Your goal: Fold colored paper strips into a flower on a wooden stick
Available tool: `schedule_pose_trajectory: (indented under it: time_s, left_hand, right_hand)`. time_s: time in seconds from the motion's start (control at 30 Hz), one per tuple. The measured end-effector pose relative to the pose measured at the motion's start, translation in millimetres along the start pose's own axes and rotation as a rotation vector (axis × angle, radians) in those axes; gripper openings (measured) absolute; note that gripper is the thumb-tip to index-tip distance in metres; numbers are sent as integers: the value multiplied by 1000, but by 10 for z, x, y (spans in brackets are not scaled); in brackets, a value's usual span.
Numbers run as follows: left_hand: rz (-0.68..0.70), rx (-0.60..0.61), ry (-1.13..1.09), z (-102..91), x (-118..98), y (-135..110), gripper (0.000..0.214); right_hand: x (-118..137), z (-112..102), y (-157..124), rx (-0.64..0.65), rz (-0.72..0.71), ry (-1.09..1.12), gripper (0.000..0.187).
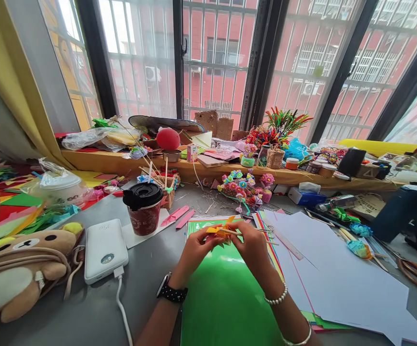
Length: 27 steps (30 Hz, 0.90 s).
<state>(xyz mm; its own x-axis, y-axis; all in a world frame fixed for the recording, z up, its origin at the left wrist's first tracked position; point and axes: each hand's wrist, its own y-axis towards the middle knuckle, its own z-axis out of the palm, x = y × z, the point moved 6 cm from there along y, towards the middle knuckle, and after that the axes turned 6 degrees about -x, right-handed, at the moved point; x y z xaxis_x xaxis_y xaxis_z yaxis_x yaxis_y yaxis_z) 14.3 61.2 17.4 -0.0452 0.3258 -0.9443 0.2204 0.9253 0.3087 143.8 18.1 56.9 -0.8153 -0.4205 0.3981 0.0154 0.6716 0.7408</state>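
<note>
Pinching folded orange paper [226,229] between both hands, just above the green sheet [230,298].
My left hand [197,245] has its fingers closed on the paper's left side; my right hand [250,242] has its fingers clamped on the thin stick [272,243], right at the paper. I likely use both hands because such light folds would slip or flatten in one, and the raised hold keeps the edges in sight. To the left, a dark red cup [143,216] stands upright; its black lid [142,193] hides whatever is inside. Just behind it, a small box [171,189] holds sticks, some standing up.
</note>
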Motion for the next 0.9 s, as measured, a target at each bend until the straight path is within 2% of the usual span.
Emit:
schedule_pose_trajectory:
  time_s: [0.13, 0.3, 0.47, 0.57, 0.63, 0.7, 0.9]
  left_hand:
    - [-19, 7, -47, -16, 41, 16, 43]
    - [-97, 165, -252, -51, -10, 4, 60]
    - [-151, 130, -361, -138, -53, -4, 75]
    - [-167, 110, -297, -137, -35, 11, 53]
    - [-197, 139, -258, -97, -9, 10, 41]
    - [-227, 176, -280, -46, 11, -6, 37]
    - [-299, 158, -441, 26, 57, -63, 30]
  right_hand:
    - [21, 8, -21, -45, -38, -56, 14]
    - [88, -46, 8, -34, -149, 89, 16]
    - [153, -87, 27, 24, -237, 208, 13]
    - [223, -85, 17, 54, -281, 238, 12]
    - [285, -84, 4, 49, -321, 239, 14]
    - [331, -84, -7, 23, -346, 229, 15]
    - [366, -106, -31, -95, -399, 236, 14]
